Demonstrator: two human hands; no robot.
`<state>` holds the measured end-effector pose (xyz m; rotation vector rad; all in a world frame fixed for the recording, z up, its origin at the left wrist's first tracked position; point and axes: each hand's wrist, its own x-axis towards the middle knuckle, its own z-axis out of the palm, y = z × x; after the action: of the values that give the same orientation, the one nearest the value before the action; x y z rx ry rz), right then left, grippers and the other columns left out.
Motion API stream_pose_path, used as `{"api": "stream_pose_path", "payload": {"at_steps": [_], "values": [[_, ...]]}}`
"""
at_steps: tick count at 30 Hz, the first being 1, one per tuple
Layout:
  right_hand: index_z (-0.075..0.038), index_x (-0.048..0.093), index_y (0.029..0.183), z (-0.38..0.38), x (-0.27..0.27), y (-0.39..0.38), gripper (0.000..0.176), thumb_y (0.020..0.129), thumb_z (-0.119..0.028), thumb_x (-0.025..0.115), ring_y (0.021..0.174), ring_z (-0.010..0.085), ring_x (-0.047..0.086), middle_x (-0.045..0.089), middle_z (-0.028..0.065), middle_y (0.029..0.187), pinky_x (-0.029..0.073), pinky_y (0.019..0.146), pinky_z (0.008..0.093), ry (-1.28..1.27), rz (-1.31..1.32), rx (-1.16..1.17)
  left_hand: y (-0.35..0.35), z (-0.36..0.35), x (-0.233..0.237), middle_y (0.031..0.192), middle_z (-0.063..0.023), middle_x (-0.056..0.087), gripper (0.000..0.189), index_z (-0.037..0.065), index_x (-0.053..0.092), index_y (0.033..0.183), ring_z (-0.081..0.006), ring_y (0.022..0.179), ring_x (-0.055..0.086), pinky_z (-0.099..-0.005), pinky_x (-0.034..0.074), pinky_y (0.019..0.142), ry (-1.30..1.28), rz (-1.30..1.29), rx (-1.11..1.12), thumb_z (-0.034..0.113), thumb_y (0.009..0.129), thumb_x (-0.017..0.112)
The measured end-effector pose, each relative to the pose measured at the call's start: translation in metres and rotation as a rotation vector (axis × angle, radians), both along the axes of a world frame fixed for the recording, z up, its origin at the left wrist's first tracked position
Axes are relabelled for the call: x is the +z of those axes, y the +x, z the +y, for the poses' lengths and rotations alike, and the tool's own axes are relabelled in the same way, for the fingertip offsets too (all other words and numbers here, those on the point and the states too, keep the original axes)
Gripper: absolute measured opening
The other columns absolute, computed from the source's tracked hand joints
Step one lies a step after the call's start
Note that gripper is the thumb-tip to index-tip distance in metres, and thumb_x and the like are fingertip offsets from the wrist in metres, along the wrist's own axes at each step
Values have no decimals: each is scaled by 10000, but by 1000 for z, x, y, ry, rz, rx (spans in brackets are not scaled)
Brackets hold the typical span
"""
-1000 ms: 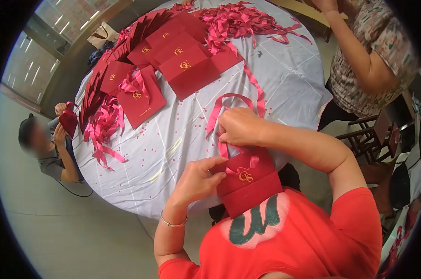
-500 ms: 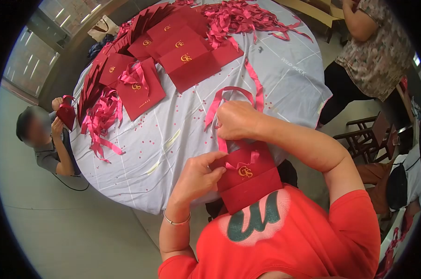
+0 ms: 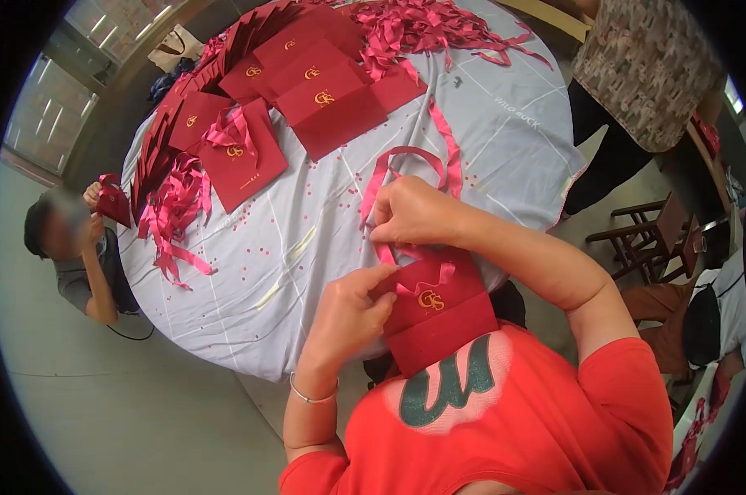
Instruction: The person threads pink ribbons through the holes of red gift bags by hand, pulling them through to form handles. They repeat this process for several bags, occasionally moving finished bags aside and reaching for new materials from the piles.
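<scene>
my left hand [image 3: 346, 318] pinches the dark red paper gift bag [image 3: 433, 318]; just above it, my right hand [image 3: 411, 213] grips its pink satin ribbon [image 3: 406, 165].

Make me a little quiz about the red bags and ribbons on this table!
1. True or false: the left hand grips the red bag at the near edge of the table.
2. What does the right hand pinch? A) a pink ribbon B) scissors C) a cup
3. Fill in: the letters printed on the red bag are ___ coloured.
Key: 1 true; 2 A; 3 gold.
</scene>
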<state>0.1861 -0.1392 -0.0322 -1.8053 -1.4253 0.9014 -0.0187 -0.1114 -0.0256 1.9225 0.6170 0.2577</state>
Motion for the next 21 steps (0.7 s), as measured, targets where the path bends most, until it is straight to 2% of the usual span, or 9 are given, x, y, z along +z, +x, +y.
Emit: {"api": "stream_pose_path", "payload": {"at_steps": [1,3,8,10,11,14,15,17,21], "values": [[21,671,696,2,-2,-1,164,679,-135,720,597,263,659,648,183,641,516,589,366,56,-96,23,0,-1,-1,703,-11,646,319,16,669,1134,-48,502,543,-233,414,465,1,0,1,-15,817,657],[17,670,684,6,-9,-3,164,675,-139,719,582,264,654,641,185,630,512,578,376,85,-196,33,0,-4,2,862,-179,665,325,33,658,1102,-327,765,659,-391,514,677,279,10,-24,27,777,641],[9,659,654,15,-4,-3,153,667,-139,693,526,245,624,603,184,584,488,538,379,21,-422,20,2,-4,3,828,-178,654,315,33,665,1078,-353,762,648,-407,514,683,304,6,-12,43,764,647],[5,653,644,16,-1,4,138,685,-126,666,506,193,601,605,133,556,462,505,335,-115,-143,51,3,1,5,826,-178,663,313,33,671,1075,-345,745,655,-397,518,677,301,1,-9,49,762,649],[5,653,644,14,-1,7,138,685,-126,666,506,193,601,605,133,556,462,505,335,-111,-147,54,3,4,8,823,-182,672,301,31,682,1056,-332,727,661,-383,521,674,226,30,3,54,759,641],[-19,668,735,11,-3,9,102,757,-119,666,543,100,585,639,32,630,434,492,241,-11,458,-78,8,25,35,811,-194,690,275,28,713,996,-288,680,673,-348,525,662,131,226,-12,72,743,616],[-19,668,735,10,-1,7,102,757,-119,666,543,100,585,639,32,630,434,492,241,-9,454,-71,9,34,43,782,-191,679,280,22,714,981,-273,669,667,-347,517,651,152,218,-39,74,727,607],[-24,668,816,8,5,6,103,788,-123,668,559,84,585,638,34,646,433,499,217,-1,674,-153,12,47,56,760,-188,667,289,24,715,977,-273,665,662,-347,512,644,210,171,-140,69,712,612],[-18,656,895,8,-13,8,139,809,-119,697,595,86,614,651,45,701,466,512,210,13,933,-147,22,60,58,796,-177,673,290,71,726,965,-328,732,659,-381,512,670,344,356,-268,85,708,592]]}}
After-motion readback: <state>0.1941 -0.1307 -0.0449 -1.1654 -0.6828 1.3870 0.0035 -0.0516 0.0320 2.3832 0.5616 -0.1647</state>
